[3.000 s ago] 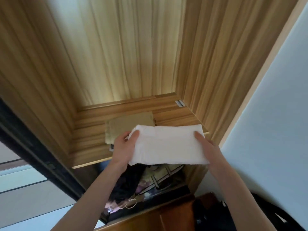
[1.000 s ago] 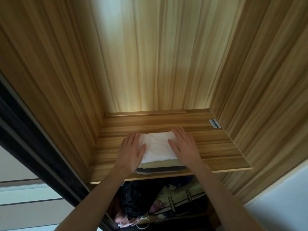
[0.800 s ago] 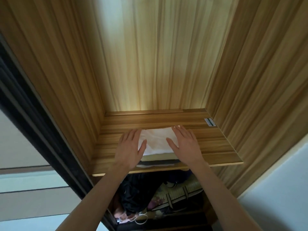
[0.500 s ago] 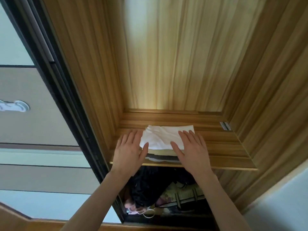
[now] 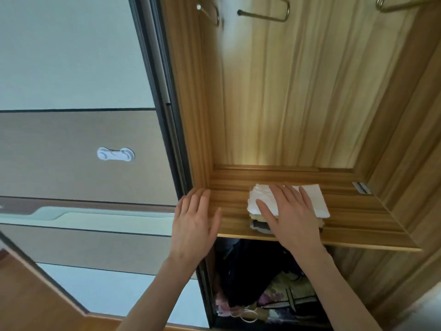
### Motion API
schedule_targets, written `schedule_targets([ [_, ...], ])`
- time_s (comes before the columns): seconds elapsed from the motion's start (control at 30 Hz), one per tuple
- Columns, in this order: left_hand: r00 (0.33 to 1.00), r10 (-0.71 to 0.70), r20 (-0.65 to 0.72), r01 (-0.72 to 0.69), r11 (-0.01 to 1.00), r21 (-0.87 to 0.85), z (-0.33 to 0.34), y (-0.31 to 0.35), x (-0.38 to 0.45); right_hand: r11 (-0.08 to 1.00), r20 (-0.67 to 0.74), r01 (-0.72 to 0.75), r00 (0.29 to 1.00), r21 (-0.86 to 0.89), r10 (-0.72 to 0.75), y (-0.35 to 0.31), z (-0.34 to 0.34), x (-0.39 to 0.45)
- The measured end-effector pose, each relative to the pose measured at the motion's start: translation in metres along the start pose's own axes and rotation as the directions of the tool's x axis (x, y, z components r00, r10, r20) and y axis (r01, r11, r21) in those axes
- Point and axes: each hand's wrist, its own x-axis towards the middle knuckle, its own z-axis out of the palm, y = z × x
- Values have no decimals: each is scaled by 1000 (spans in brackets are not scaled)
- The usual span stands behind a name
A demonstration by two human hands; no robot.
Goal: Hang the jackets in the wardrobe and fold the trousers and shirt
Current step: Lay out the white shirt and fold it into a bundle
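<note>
White cloth, the folded shirt (image 5: pixel 310 199), lies on top of a small stack on the wooden wardrobe shelf (image 5: pixel 358 211), with a tan folded garment (image 5: pixel 256 216) and a darker one (image 5: pixel 259 226) showing at the stack's front edge; these are probably the trousers. The right hand (image 5: pixel 290 216) rests flat on the shirt, its fingers (image 5: pixel 278 194) straight and spread, holding nothing. The left hand (image 5: pixel 193 223) hovers just left of the stack near the shelf's left end, fingers straight and relaxed, also empty; whether it touches the wood cannot be told. Bare metal hangers (image 5: pixel 265 13) hang at the top of the compartment, and dark clothing (image 5: pixel 250 271) sits in the space below the shelf. By the look of it, the folding step is at its close: the pile is being pressed into place. The next move would call for lifting the right hand straight off without dragging the top layer askew, then seeing to any jackets left for the hangers.
</note>
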Motion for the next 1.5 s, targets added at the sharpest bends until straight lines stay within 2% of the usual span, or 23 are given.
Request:
schedule_targets([
  [0.1, 1000, 2, -23, -2, 1000, 1, -22, -35, -8, 1000, -44, -2, 999, 0, 2, -45, 2, 1],
  [0.33, 995, 42, -92, -41, 999, 14, -59, -139, -28, 999, -36, -44, 998, -32, 42, -160, 11, -8],
  [0.5, 968, 87, -235, -87, 996, 13, -77, -207, -17, 998, -155, -62, 986, -11, 60, -241, 13, -1],
  [0.57, 958, 46, -282, -35, 998, 43, -84, -228, -6, 999, -224, -37, 974, 18, 40, -273, 13, 8],
  [0.67, 966, -42, -254, 79, 987, 137, -91, -252, 16, 999, -258, 43, 965, 8, -40, -319, 15, 28],
  [0.77, 985, -39, -168, 68, 983, 168, -89, -266, 39, 992, -210, 101, 971, -74, -115, -350, 25, 54],
  [0.9, 982, 71, -175, -56, 994, 94, -75, -274, 52, 990, -123, 74, 988, -120, -89, -358, 47, 82],
  [1.1, 960, 175, -216, -152, 981, 121, -62, -289, 57, 985, -148, 46, 986, -166, -71, -347, 73, 87],
  [1.5, 956, 210, -204, -200, 977, 71, -39, -233, 63, 978, -182, -27, 983, -206, -11, -293, 58, 78],
])
